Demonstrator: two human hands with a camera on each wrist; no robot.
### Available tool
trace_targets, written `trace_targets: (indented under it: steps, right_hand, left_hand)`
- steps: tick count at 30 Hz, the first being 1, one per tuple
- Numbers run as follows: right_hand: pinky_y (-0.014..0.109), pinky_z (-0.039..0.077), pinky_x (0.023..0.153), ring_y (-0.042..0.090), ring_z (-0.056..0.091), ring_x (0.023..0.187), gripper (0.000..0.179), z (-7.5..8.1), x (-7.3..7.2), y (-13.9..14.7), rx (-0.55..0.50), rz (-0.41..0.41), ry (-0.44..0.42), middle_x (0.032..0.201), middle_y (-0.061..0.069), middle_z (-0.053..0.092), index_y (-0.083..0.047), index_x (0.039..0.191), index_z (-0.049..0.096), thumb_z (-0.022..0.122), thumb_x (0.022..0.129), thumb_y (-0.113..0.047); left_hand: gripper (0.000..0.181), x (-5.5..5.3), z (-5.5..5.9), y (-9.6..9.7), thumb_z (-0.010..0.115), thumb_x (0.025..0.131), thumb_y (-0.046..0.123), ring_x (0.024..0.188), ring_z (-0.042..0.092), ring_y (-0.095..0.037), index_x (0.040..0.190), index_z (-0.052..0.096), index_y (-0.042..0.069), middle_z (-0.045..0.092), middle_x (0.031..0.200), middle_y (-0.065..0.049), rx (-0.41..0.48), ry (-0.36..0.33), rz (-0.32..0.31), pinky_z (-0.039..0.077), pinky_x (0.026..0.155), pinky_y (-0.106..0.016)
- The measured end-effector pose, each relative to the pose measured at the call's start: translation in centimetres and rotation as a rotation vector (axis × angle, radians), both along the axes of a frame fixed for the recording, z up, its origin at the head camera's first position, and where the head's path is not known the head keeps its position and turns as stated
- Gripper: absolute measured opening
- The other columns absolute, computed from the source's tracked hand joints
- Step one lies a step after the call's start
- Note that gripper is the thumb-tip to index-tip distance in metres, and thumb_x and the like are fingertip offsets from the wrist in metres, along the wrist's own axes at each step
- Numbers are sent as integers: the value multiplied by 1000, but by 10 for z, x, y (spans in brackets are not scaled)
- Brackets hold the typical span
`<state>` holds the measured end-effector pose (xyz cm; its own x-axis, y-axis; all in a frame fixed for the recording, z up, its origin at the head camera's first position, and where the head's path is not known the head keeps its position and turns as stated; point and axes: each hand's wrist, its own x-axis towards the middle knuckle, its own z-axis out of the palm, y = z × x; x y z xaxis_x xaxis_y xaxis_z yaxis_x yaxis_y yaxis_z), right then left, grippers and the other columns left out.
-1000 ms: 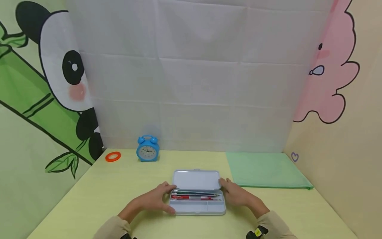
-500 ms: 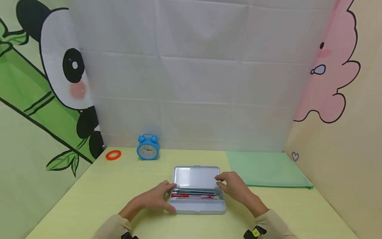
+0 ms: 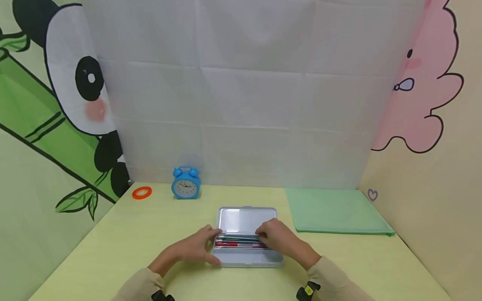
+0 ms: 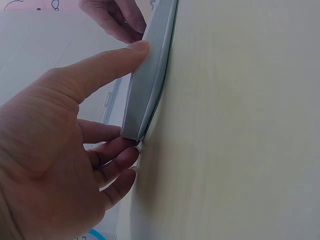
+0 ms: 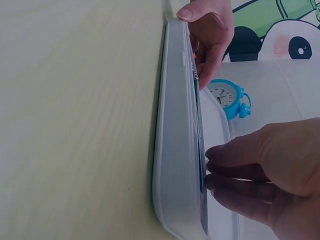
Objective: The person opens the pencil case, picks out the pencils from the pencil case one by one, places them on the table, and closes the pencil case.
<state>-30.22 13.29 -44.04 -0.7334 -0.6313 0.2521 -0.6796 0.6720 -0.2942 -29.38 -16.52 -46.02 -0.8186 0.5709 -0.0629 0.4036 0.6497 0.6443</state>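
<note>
A grey-white pencil case (image 3: pixel 248 258) lies on the table with its lid (image 3: pixel 244 219) folded back. Inside it are a red pen (image 3: pixel 227 244) and several dark pencils (image 3: pixel 241 238) in the long slot. My left hand (image 3: pixel 193 246) grips the case's left end, thumb on the front side and fingers round the far corner. My right hand (image 3: pixel 278 238) reaches over the right part of the case, fingertips down at the pens' right ends. In the right wrist view the fingertips (image 5: pixel 215 182) dip just behind the case's side; I cannot tell whether they pinch a pencil.
A blue alarm clock (image 3: pixel 186 184) stands at the back left, beside an orange-red ring (image 3: pixel 142 192). A folded green cloth (image 3: pixel 339 211) lies at the back right of the yellow table (image 3: pixel 124 242). A white sheet (image 3: pixel 244 104) hangs behind.
My right hand has left the case's right edge, risen over the lid and moved left and down to the pens. My left hand stays at the left end.
</note>
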Motion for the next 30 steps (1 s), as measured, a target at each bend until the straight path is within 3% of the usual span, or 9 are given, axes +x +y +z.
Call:
trace_targets:
  steps: [9,17,30]
  right_hand:
    - [21,47,64,5,51,65,5,-1,2,-11,97,-12,24,77,-5,68,-8,85,78,74,88,-5]
    - [25,52,70,6,55,71,11,3,1,-18,155,-75,-3,86,-3,71,-7,97,79,78,87,-10]
    - [28,55,78,8,63,80,13,1,-5,-22,156,-57,-59,95,0,75,-7,100,81,77,87,-8]
  left_hand:
    - [94,-2,-1,-1,87,75,42,110,42,-23,147,44,0,45,111,-2,-4,-13,2,41,94,-47]
    - [95,-1,-1,0,88,75,41,110,42,-23,147,44,-1,44,110,-2,-1,-6,-3,41,93,-46]
    - [93,-2,-2,1,87,76,41,111,43,-23,147,44,0,44,111,-1,-5,-9,-2,41,93,-45]
